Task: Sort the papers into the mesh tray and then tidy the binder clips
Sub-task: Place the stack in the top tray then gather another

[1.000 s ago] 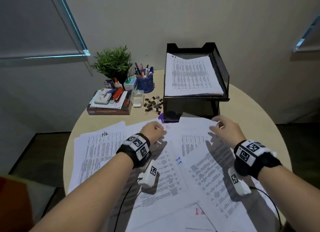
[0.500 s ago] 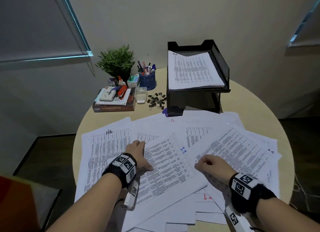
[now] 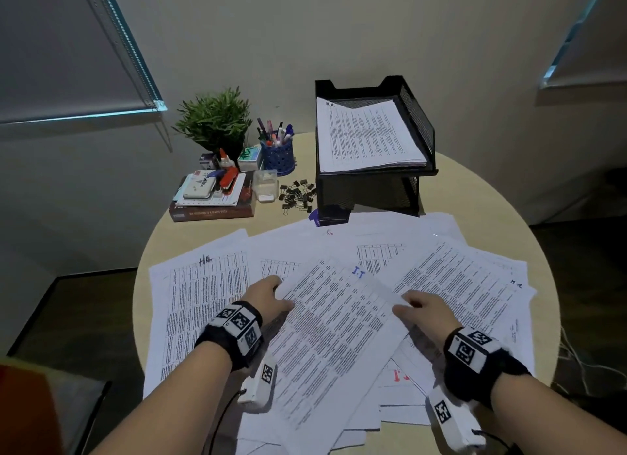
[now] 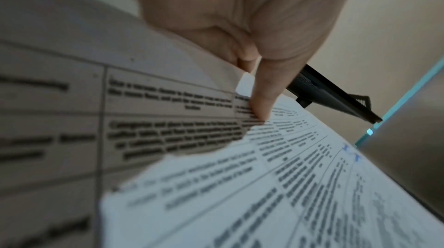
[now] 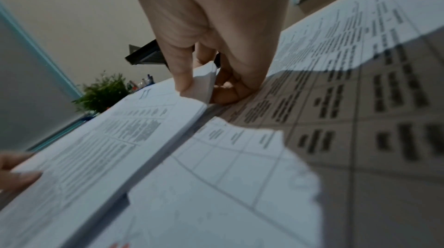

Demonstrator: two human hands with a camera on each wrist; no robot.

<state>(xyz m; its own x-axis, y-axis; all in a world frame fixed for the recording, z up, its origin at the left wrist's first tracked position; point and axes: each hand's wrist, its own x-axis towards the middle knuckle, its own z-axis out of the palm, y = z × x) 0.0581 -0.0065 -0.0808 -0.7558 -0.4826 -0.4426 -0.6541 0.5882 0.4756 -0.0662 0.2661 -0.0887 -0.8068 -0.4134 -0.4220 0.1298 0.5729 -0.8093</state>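
Note:
Printed papers lie fanned over the round table. A sheet marked "I.T" in blue (image 3: 339,322) lies on top in the middle. My left hand (image 3: 271,293) pinches its left edge, thumb (image 4: 261,98) on top and fingers beneath. My right hand (image 3: 412,303) pinches its right edge, and the corner (image 5: 200,88) is lifted between thumb and fingers. The black mesh tray (image 3: 419,125) stands at the back with a stack of papers (image 3: 366,139) in its top tier. Loose black binder clips (image 3: 298,196) lie left of the tray.
Other sheets lie left (image 3: 200,285) and right (image 3: 471,285) of my hands. At the back left stand a plant (image 3: 213,118), a blue pen cup (image 3: 277,152), a clear small box (image 3: 265,184) and a book stack with a stapler (image 3: 213,200).
Both hands pulled back from the far papers near the tray toward me. They now pinch the "I.T" sheet's two edges, and its right corner has lifted.

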